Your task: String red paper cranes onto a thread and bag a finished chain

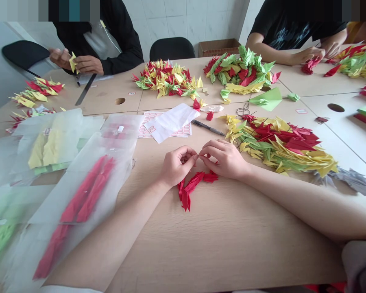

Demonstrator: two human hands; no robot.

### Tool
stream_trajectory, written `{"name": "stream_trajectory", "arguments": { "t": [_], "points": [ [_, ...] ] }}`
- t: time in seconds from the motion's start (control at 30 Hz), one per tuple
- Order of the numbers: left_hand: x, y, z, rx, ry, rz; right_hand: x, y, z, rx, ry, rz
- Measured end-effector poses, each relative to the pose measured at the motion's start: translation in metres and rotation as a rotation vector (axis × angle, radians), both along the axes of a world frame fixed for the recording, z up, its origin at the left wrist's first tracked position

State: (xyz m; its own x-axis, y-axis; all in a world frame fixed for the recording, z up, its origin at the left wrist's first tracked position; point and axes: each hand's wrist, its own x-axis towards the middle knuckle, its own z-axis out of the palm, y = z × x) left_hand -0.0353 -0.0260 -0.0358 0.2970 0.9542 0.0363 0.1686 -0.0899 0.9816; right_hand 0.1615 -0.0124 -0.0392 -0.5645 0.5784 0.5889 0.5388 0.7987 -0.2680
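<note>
Matt, creased paper forms the red origami pieces point(194, 184) on the smooth, wood-grained tabletop point(207, 244); at left, hazy plastic sleeves point(58, 199) look smooth; far wall tiles point(177, 20) shine faintly.

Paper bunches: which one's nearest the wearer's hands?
The small loose red bunch by the left hand and right hand; multicoloured bunches lie farther off.

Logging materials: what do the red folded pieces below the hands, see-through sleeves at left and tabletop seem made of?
The red folded pieces: probably paper, matte, given sharp creases and pointed tips.
The see-through sleeves: likely thin plastic, slightly cloudy, since colours show through.
The tabletop: wood-look, smooth with faint grain; laminate or wood, I can't tell.
</note>
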Motion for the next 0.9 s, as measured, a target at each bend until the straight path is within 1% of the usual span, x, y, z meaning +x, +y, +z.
{"name": "stream_trajectory", "arguments": {
  "t": [0.2, 0.37, 0.5, 0.9],
  "points": [
    [-0.0012, -0.0005, 0.0036, -0.037, 0.002, -0.043, -0.0011, -0.0009, 0.0002, -0.048, 0.031, -0.021],
    [-0.0025, 0.0004, 0.0012, 0.052, 0.055, -0.051, -0.0019, -0.0014, 0.0021, -0.051, 0.045, -0.023],
    [-0.0032, 0.0008, -0.0003, 0.092, 0.104, -0.045, -0.0025, -0.0017, 0.0032, -0.045, 0.061, -0.019],
    [-0.0037, 0.0016, -0.003, 0.103, 0.111, -0.013, -0.0025, -0.0018, 0.004, -0.047, 0.067, -0.035]
  ]
}}
